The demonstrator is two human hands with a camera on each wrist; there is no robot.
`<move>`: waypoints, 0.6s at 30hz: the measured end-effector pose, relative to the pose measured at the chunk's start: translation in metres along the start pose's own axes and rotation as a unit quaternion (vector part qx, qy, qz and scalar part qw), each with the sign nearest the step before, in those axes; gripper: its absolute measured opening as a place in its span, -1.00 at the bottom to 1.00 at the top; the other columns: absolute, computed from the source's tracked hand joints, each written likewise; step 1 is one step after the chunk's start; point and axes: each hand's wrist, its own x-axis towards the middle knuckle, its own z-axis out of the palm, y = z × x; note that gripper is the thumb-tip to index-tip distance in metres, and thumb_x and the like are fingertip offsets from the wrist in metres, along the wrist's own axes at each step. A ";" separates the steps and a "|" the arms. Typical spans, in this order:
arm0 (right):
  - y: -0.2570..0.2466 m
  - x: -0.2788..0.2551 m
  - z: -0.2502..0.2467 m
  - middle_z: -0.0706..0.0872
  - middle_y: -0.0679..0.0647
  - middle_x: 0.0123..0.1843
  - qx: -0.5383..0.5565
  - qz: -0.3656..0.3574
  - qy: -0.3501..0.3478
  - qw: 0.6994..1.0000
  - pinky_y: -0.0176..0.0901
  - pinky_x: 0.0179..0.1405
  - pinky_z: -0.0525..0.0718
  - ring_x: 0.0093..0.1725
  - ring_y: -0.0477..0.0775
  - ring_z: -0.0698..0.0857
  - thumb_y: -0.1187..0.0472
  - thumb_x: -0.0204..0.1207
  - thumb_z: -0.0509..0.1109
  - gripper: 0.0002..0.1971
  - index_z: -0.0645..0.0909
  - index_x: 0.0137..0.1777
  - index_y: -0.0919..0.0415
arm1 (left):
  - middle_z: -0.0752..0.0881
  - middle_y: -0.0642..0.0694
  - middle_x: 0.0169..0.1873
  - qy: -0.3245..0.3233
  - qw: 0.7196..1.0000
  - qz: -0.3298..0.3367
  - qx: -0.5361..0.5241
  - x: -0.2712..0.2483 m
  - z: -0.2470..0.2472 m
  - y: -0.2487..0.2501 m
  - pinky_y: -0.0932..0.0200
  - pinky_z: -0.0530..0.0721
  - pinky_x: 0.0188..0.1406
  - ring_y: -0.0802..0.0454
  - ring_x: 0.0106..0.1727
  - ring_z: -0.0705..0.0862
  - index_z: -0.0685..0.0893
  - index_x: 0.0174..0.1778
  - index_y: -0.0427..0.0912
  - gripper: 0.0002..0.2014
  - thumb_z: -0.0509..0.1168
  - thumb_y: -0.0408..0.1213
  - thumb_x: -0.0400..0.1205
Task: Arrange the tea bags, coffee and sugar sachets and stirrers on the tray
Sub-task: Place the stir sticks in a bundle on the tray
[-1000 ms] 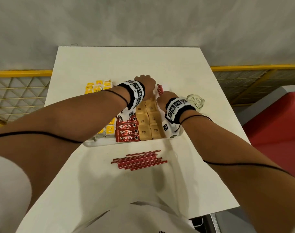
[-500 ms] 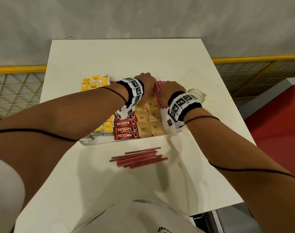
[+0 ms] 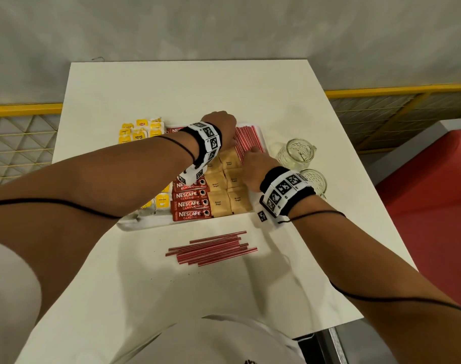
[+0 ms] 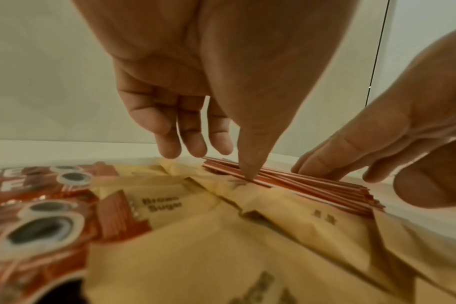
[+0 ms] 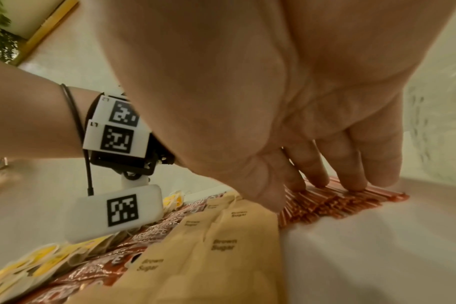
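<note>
From the head camera, a white tray sits on the white counter, filled with yellow tea bags, red Nescafé Classic coffee sachets and tan brown sugar sachets, with a batch of red stirrers along its right side. The left hand and the right hand both reach over that batch, while a loose pile of stirrers lies on the counter just in front of the tray and two glass mugs stand to its right. The left wrist view shows the left thumb tip pressing the stirrers' inner edge (beside the sugar sachets), the other fingers hanging loosely extended, gripping nothing. The right wrist view shows the right hand's straight fingers resting flat on top of the stirrers, holding nothing.
</note>
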 end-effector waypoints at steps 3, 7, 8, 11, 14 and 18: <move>0.001 0.001 -0.001 0.34 0.27 0.59 0.010 0.011 -0.004 1.000 0.22 0.36 0.60 0.46 0.39 0.53 0.27 0.61 0.24 -0.52 0.39 0.52 0.35 | 0.55 -0.08 -0.39 -0.009 1.000 0.000 -0.010 0.001 -0.001 0.001 0.02 0.68 -0.20 -0.16 -0.21 0.67 0.46 -0.39 -0.15 -0.62 0.38 -0.04 0.63; 0.004 0.000 -0.003 0.41 0.28 0.51 0.017 0.002 0.014 1.000 0.22 0.33 0.61 0.42 0.38 0.56 0.23 0.63 0.21 -0.57 0.43 0.48 0.36 | 0.59 -0.07 -0.39 -0.021 1.000 0.010 -0.007 0.002 0.000 0.003 0.06 0.67 -0.25 -0.12 -0.28 0.65 0.58 -0.33 -0.17 -0.72 0.36 -0.10 0.62; 0.004 0.000 -0.003 0.42 0.27 0.51 0.019 0.003 0.016 1.000 0.22 0.32 0.61 0.42 0.38 0.56 0.24 0.63 0.20 -0.56 0.42 0.48 0.36 | 0.61 -0.08 -0.38 -0.021 1.000 0.013 0.000 0.002 0.000 0.005 0.09 0.63 -0.29 -0.11 -0.29 0.65 0.56 -0.34 -0.15 -0.73 0.36 -0.10 0.62; 0.004 0.000 -0.002 0.43 0.27 0.50 0.017 0.005 0.029 0.999 0.20 0.29 0.60 0.41 0.37 0.56 0.26 0.62 0.19 -0.56 0.41 0.49 0.37 | 0.61 -0.06 -0.38 -0.019 1.000 0.018 0.005 0.002 0.001 0.007 0.12 0.57 -0.33 -0.08 -0.32 0.63 0.55 -0.34 -0.13 -0.73 0.37 -0.11 0.60; 0.005 -0.001 -0.002 0.45 0.29 0.49 0.026 -0.001 0.036 0.999 0.20 0.29 0.60 0.42 0.40 0.55 0.21 0.63 0.22 -0.52 0.39 0.50 0.41 | 0.61 -0.09 -0.26 -0.013 1.000 0.027 0.006 0.004 0.002 0.010 0.09 0.56 -0.29 -0.09 -0.26 0.63 0.64 -0.11 -0.20 -0.84 0.36 -0.17 0.60; 0.008 0.003 0.000 0.45 0.25 0.45 0.030 -0.017 0.029 0.999 0.19 0.27 0.60 0.38 0.39 0.57 0.29 0.60 0.20 -0.60 0.46 0.42 0.38 | 0.68 -0.14 -0.12 -0.023 0.999 0.043 0.016 0.005 0.003 0.013 0.05 0.65 -0.23 -0.13 -0.18 0.69 0.67 0.00 -0.20 -0.75 0.37 -0.07 0.61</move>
